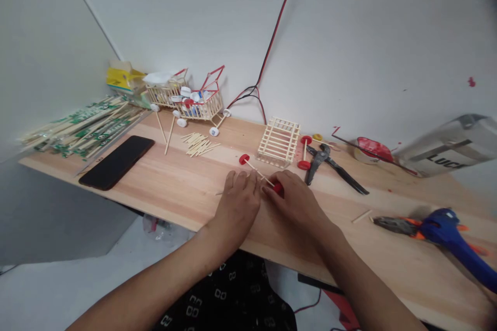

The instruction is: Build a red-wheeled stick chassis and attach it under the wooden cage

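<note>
A wooden stick axle (pixel 254 168) lies at the middle of the table, with a red bottle cap (pixel 244 159) at its far end. The fingers of my right hand (pixel 297 199) are closed around the red cap at its near end. Bent fingers of my left hand (pixel 238 199) press together beside the axle; a thin wooden stick (pixel 219 193) pokes out to their left, and the part under the hand is hidden. Just beyond stands a small slatted stick frame (pixel 278 140). To its right is another axle with red caps (pixel 305 153).
Black pliers (pixel 321 159), a blue glue gun (pixel 444 227), a red-smeared cup (pixel 373 150) and a bag (pixel 450 147) occupy the right. Leftward are cut sticks (pixel 198 144), a phone (pixel 118 161), packaged chopsticks (pixel 85 126) and two small stick carts (pixel 200 108). A cable (pixel 277 26) runs down the wall.
</note>
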{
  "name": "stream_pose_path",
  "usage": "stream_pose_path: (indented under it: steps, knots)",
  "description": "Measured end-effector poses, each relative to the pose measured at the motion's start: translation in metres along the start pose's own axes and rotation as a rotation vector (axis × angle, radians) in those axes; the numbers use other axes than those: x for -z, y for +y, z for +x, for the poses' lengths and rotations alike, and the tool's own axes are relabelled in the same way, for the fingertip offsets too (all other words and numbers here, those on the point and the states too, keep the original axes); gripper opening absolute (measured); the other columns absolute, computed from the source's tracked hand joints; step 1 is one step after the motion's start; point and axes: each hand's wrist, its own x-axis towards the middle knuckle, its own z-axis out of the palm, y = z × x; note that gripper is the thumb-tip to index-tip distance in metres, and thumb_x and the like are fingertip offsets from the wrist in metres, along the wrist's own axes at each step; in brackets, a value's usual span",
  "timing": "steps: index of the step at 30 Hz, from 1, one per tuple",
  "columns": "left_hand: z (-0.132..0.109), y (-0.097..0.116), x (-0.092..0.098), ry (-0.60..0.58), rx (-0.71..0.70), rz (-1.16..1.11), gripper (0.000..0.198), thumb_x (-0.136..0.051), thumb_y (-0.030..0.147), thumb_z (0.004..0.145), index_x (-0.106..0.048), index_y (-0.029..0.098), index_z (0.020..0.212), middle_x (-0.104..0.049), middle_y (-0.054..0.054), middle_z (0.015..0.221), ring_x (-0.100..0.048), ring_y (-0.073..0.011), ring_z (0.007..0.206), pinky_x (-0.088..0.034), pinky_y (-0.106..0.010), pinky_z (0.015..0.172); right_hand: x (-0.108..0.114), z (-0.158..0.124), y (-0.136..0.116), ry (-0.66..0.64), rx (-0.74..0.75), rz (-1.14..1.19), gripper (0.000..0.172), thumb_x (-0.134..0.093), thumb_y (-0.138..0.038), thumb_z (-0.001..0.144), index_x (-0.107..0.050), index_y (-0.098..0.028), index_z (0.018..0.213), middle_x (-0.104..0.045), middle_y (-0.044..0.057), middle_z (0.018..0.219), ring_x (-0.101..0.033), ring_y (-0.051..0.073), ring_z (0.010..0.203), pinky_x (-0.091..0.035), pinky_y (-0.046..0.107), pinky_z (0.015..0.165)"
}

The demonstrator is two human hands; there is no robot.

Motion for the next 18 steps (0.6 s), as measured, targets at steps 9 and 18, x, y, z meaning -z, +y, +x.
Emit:
stream_pose_path:
  steps: [9,18]
  knots:
    - [0.0013,-0.0005,0.0011,-0.008,-0.009,0.001,0.041,-0.047,0.014,0.092,-0.052,0.007,0.133,-0.055,-0.017,0.134,-0.050,-0.0307,0.116,-0.037,-0.051,0.103,-0.0013,0.0002,0.0024,-0.002,0.018,-0.006,0.021,-0.049,-0.039,0.092,-0.057,-0.020,0.088,-0.060,0.007,0.092,-0.053,0.022,0.087,-0.041,0.036,0.079]
    - [0.0005,0.0000,-0.0001,-0.007,-0.004,-0.009,0.041,-0.048,0.014,0.092,-0.053,0.007,0.133,-0.055,-0.018,0.133,-0.050,-0.0309,0.116,-0.037,-0.051,0.104,-0.0011,-0.0007,0.0019,0.002,0.016,-0.003,0.020,-0.050,-0.038,0.092,-0.058,-0.020,0.089,-0.061,0.007,0.092,-0.054,0.022,0.086,-0.041,0.036,0.079]
